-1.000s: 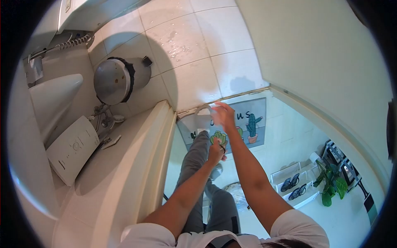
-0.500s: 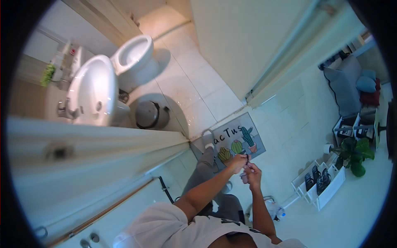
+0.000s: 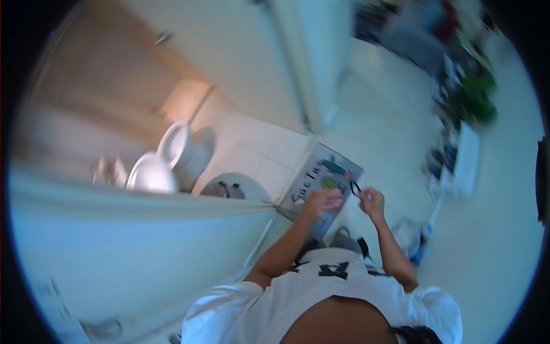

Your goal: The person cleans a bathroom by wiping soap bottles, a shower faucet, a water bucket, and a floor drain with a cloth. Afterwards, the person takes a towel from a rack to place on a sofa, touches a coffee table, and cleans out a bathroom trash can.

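Note:
Over the grey cactus mat [image 3: 297,194], my left hand [image 3: 325,202] is raised with its fingers pointing right. Motion blur smears those fingers, and I cannot make out anything in them. My right hand [image 3: 372,203], a little further right, is closed in a pinch on a thin dark loop [image 3: 355,188]. The loop hangs off the fingertips toward the mat's right edge. A gap separates the two hands.
Beyond a doorway at the left are a white toilet [image 3: 175,144], a sink [image 3: 151,174] and a grey bin [image 3: 216,189]. An open door [image 3: 246,63] stands above the mat. At the right are a white rack [image 3: 468,160] and a green plant [image 3: 476,98].
My hands have moved apart from where they were together. The dark loop now hangs from my right hand, and the pinkish item seen there before no longer shows. The whole view has turned.

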Demonstrator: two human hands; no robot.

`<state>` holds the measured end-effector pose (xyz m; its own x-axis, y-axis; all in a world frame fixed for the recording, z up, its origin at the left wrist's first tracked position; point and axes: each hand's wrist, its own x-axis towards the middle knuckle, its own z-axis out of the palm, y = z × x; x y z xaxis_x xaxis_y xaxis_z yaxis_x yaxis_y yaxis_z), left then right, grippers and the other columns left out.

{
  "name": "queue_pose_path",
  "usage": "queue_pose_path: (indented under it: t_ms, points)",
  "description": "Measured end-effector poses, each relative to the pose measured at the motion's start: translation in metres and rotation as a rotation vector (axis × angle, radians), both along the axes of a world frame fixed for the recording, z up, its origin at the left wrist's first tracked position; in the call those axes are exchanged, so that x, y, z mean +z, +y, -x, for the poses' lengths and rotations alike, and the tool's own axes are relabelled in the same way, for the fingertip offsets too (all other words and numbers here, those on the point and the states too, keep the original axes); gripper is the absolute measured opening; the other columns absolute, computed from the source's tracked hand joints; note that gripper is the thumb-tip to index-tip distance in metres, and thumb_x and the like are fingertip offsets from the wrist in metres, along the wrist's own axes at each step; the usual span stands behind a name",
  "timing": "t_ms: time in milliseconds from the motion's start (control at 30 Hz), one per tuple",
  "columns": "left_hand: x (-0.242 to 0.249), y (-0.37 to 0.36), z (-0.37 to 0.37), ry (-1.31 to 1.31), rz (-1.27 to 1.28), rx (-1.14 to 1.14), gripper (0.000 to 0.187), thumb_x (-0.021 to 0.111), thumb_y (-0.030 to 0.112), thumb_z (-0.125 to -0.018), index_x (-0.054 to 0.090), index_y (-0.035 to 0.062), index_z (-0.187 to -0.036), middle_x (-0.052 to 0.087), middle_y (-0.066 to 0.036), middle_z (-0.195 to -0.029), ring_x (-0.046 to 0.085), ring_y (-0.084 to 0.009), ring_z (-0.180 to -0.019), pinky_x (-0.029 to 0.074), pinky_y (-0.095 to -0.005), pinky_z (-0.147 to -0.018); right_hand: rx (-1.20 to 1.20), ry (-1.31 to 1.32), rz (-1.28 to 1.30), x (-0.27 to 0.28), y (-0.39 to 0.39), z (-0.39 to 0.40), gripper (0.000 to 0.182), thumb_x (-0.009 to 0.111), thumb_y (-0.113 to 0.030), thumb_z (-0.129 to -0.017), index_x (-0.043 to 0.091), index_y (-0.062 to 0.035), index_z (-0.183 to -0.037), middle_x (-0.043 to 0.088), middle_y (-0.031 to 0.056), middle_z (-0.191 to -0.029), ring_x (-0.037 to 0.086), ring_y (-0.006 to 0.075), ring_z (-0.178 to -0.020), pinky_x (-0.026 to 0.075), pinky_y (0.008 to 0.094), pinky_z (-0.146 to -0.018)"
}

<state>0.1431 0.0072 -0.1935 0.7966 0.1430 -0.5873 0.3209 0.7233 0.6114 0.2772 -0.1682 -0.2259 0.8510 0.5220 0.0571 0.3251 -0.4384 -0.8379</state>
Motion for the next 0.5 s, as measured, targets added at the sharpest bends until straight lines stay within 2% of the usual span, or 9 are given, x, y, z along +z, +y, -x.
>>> queue_pose_path:
  t_ms: [33,67,100,133,167,233,267,400,500]
  points:
    - [0.015,0.001,0.002,-0.062,-0.085,-0.016,0.032,0.059,0.019,-0.081,0.056,-0.0032,-0.103,0.060,-0.015,-0.098,0.061,-0.0253,-0.090,0.050,-0.0357,-0.082,-0.115,0.173,0.012,0.008,-0.010,-0.005,0.015,0.068,-0.019,-0.073,0.063,-0.0048,-0.072,0.052,0.0022,-0.050,0.049,0.0100,-0.041,0.038,0.0266,-0.038]
    - [0.006,0.007,-0.003,-0.099,-0.094,-0.053,0.025,0.064,0.016,-0.075,0.061,-0.0009,-0.093,0.063,-0.013,-0.087,0.063,-0.0206,-0.076,0.052,-0.0294,-0.070,-0.188,0.260,0.049,0.010,-0.026,-0.012,0.018,0.066,-0.023,-0.073,0.064,-0.0052,-0.074,0.054,0.0039,-0.050,0.053,0.0130,-0.042,0.041,0.0285,-0.041]
    - [0.009,0.013,0.002,-0.195,-0.227,-0.070,0.025,0.059,0.019,-0.078,0.061,-0.0015,-0.093,0.062,-0.014,-0.090,0.063,-0.0206,-0.080,0.051,-0.0305,-0.072,-0.246,0.191,0.086,0.002,-0.045,-0.018,0.021,0.065,-0.027,-0.071,0.065,-0.0062,-0.076,0.058,0.0068,-0.055,0.057,0.0163,-0.047,0.044,0.0307,-0.046]
    - [0.014,0.019,0.005,-0.206,-0.833,-0.296,0.028,0.055,0.020,-0.081,0.059,-0.0028,-0.095,0.061,-0.014,-0.095,0.062,-0.0223,-0.083,0.051,-0.0306,-0.074,-0.419,0.163,0.195,-0.015,-0.064,-0.023,0.024,0.066,-0.032,-0.069,0.062,-0.0089,-0.074,0.060,0.0095,-0.068,0.059,0.0251,-0.063,0.044,0.0373,-0.055]
    - [0.021,0.024,0.000,0.090,-0.327,-0.091,0.029,0.057,0.018,-0.081,0.057,-0.0038,-0.100,0.060,-0.015,-0.098,0.062,-0.0243,-0.084,0.052,-0.0317,-0.073,-0.528,0.154,0.184,-0.015,-0.086,-0.024,0.023,0.066,-0.029,-0.066,0.063,-0.0112,-0.081,0.062,0.0096,-0.077,0.060,0.0270,-0.073,0.045,0.0391,-0.062]
    - [0.008,0.036,0.005,0.302,-0.391,-0.045,0.029,0.057,0.017,-0.084,0.054,-0.0036,-0.104,0.060,-0.015,-0.097,0.061,-0.0270,-0.083,0.052,-0.0337,-0.074,-0.737,0.461,0.280,-0.012,-0.132,-0.029,0.020,0.067,-0.026,-0.065,0.065,-0.0189,-0.085,0.065,0.0033,-0.076,0.063,0.0210,-0.076,0.048,0.0350,-0.066]
    - [0.006,0.037,0.011,0.341,-0.401,-0.061,0.029,0.057,0.017,-0.084,0.055,-0.0035,-0.104,0.060,-0.015,-0.097,0.061,-0.0277,-0.083,0.052,-0.0339,-0.074,-0.805,0.581,0.273,-0.023,-0.157,-0.032,0.018,0.067,-0.022,-0.067,0.065,-0.0181,-0.084,0.065,0.0028,-0.070,0.064,0.0183,-0.067,0.049,0.0327,-0.064]
    - [0.010,0.031,0.026,0.444,-0.429,-0.117,0.030,0.059,0.018,-0.083,0.055,-0.0033,-0.104,0.060,-0.015,-0.097,0.061,-0.0282,-0.082,0.052,-0.0345,-0.073,-1.244,0.741,-0.068,-0.076,-0.242,-0.024,0.019,0.067,-0.015,-0.066,0.065,-0.0098,-0.084,0.065,0.0095,-0.068,0.062,0.0196,-0.053,0.050,0.0321,-0.053]
    - [0.008,0.015,0.022,0.475,-0.463,-0.177,0.028,0.056,0.017,-0.085,0.055,-0.0043,-0.103,0.059,-0.017,-0.099,0.060,-0.0288,-0.083,0.053,-0.0359,-0.074,-1.445,0.665,-0.257,-0.139,-0.308,-0.020,0.021,0.068,-0.014,-0.065,0.066,-0.0091,-0.085,0.065,0.0109,-0.071,0.063,0.0217,-0.058,0.050,0.0338,-0.054]
